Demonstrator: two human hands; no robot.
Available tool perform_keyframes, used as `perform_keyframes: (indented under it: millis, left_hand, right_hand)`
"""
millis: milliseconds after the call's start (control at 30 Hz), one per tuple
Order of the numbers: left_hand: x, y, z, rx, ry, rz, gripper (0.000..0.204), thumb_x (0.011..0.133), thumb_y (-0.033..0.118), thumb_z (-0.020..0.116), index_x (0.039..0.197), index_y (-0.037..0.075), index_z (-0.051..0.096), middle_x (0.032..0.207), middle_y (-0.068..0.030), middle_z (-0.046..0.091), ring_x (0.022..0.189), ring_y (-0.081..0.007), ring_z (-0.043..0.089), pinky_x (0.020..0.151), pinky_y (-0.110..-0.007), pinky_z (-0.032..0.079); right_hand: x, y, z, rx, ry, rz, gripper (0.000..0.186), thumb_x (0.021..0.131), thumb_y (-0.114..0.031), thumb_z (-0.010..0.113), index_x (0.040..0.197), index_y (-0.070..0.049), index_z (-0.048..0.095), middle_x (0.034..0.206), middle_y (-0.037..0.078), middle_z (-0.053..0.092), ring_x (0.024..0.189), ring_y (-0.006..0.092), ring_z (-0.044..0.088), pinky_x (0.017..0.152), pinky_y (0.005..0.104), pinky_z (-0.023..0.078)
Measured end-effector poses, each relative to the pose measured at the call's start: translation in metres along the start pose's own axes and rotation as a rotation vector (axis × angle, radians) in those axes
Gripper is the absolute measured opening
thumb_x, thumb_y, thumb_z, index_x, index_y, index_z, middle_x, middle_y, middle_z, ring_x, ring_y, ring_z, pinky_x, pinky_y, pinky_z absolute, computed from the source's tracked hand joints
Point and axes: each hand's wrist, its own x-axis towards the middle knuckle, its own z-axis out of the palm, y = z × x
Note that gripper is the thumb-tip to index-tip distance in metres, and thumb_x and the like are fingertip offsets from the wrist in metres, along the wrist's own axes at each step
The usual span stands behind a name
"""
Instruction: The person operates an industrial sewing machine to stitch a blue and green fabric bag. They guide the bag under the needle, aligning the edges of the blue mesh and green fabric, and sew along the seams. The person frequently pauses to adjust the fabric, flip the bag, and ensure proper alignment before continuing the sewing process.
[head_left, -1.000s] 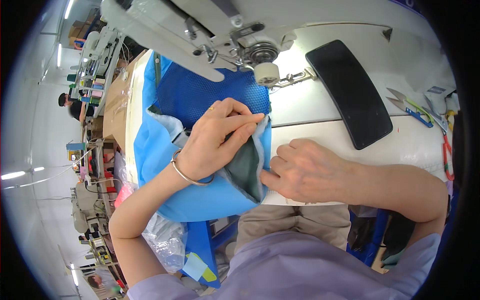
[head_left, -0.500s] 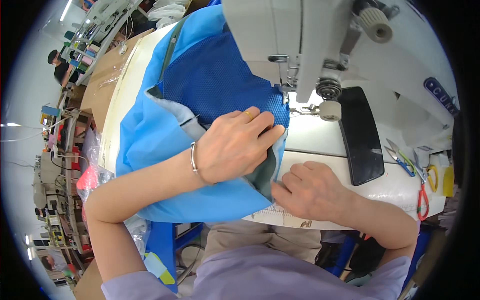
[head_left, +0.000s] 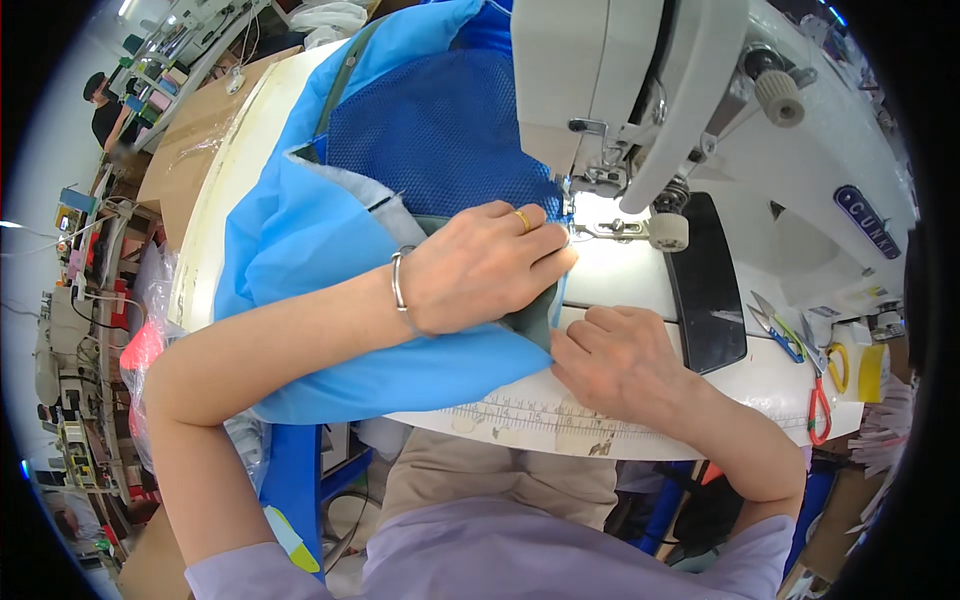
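Light blue fabric (head_left: 270, 280) with a dark blue mesh panel (head_left: 420, 130) and a grey-green lining with a pale edge lies under the sewing machine (head_left: 570, 70). My left hand (head_left: 480, 265), wearing a ring and bangle, has its fingers bent and pinched on the fabric's edge just below the presser foot (head_left: 566, 200). My right hand (head_left: 620, 365), fingers curled, grips the same edge lower down, at the corner over the table's ruler strip (head_left: 540, 418). Both hands' fingertips are partly hidden.
A black phone (head_left: 705, 280) lies behind my right hand. Scissors (head_left: 818, 405) and snips (head_left: 775, 330) lie at the right. Cardboard (head_left: 190, 130) and a plastic bag (head_left: 150, 300) are at the left. A person in black (head_left: 105, 120) stands among machines farther left.
The view has shifted, bringing more of the machine's head in. The fabric edge and my left hand have moved up to the presser foot, with my right hand following on the lower corner.
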Motion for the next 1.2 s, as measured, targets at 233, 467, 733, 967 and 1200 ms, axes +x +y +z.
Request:
perform_keyframes:
  millis: [233, 467, 733, 967, 1200]
  left_hand:
    - [-0.005, 0.002, -0.003, -0.158, 0.067, -0.021, 0.044, 0.073, 0.005, 0.069, 0.117, 0.01, 0.07, 0.124, -0.008, 0.067, 0.113, -0.0277, 0.065, 0.095, -0.04, 0.056]
    - [-0.003, -0.001, -0.004, -0.15, 0.04, -0.004, 0.048, 0.072, 0.004, 0.07, 0.119, 0.012, 0.07, 0.123, -0.0074, 0.067, 0.112, -0.0278, 0.065, 0.094, -0.039, 0.057]
    - [0.004, -0.009, -0.017, -0.138, -0.079, 0.01, 0.052, 0.074, 0.003, 0.071, 0.124, 0.017, 0.068, 0.128, -0.0074, 0.066, 0.12, -0.0305, 0.064, 0.099, -0.042, 0.055]
    - [0.001, 0.004, -0.018, -0.14, -0.071, -0.012, 0.056, 0.075, 0.001, 0.071, 0.129, 0.017, 0.067, 0.131, -0.0073, 0.066, 0.123, -0.0341, 0.062, 0.102, -0.044, 0.054]
    - [-0.001, -0.01, -0.075, -0.195, 0.032, -0.199, 0.045, 0.084, -0.003, 0.064, 0.127, 0.008, 0.069, 0.126, -0.0108, 0.071, 0.122, -0.0308, 0.064, 0.104, -0.041, 0.051]
  right_hand:
    - [0.0, -0.001, 0.001, -0.02, 0.024, -0.014, 0.007, 0.084, -0.011, 0.07, 0.088, -0.005, 0.067, 0.063, 0.0, 0.052, 0.06, 0.0146, 0.057, 0.051, 0.0312, 0.046]
    - [-0.001, 0.0, 0.0, -0.025, -0.007, -0.006, 0.012, 0.081, -0.011, 0.071, 0.091, -0.005, 0.068, 0.064, 0.0, 0.055, 0.06, 0.0148, 0.059, 0.051, 0.0315, 0.047]
    - [-0.001, 0.002, 0.004, -0.012, 0.094, 0.09, 0.022, 0.077, -0.012, 0.074, 0.097, -0.003, 0.068, 0.066, 0.0, 0.058, 0.062, 0.0158, 0.062, 0.051, 0.0333, 0.051]
    - [-0.002, 0.003, 0.005, -0.026, 0.137, 0.087, 0.022, 0.076, -0.011, 0.075, 0.094, -0.003, 0.066, 0.067, 0.0, 0.059, 0.062, 0.0158, 0.063, 0.051, 0.0329, 0.051]
    - [-0.004, 0.004, -0.003, -0.097, 0.179, 0.161, 0.031, 0.075, -0.004, 0.074, 0.106, -0.003, 0.069, 0.081, 0.003, 0.062, 0.072, 0.0191, 0.063, 0.059, 0.0345, 0.053]
